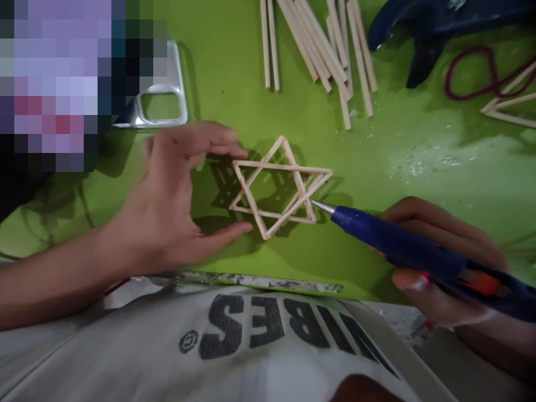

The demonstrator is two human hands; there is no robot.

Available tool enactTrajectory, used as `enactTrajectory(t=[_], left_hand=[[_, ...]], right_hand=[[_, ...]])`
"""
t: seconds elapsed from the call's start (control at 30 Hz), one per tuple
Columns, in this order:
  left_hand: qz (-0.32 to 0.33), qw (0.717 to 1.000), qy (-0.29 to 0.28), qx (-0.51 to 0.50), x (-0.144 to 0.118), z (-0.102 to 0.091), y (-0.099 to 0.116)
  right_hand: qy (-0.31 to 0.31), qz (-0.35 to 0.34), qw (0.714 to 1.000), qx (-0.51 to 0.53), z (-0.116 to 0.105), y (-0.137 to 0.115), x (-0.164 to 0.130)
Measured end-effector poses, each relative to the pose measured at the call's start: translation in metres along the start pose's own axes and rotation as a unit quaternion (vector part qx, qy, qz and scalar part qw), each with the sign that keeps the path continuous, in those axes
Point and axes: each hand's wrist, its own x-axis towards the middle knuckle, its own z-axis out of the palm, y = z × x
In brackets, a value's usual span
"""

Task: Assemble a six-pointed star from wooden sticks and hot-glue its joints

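A green table [419, 145] is filling the view. On it, near the centre, a star frame [280, 187] of thin wooden sticks is lying flat, its long axis running from nine to three o'clock, one point aiming toward twelve. At nine o'clock of it the left hand [176, 206] is curving wide open, thumb and forefinger tips touching or nearly touching the star's left edge. At four o'clock the right hand [439, 268] is gripping a blue glue gun [419, 248], fingers wrapped tight, its metal nozzle pointing toward ten o'clock just beside the star's right corner. Loose sticks [322, 50] are lying at twelve o'clock.
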Motion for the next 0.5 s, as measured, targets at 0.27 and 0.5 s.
enactTrajectory(t=[0.27,0.5], left_hand=[[-0.054,0.997,-0.022,0.051,0.003,-0.014,0.009],[-0.054,0.997,-0.009,0.061,0.003,-0.014,0.012]], right_hand=[[-0.063,-0.033,0.997,-0.041,-0.003,0.0,-0.006],[-0.061,-0.012,0.998,-0.03,-0.003,0.002,-0.012]])
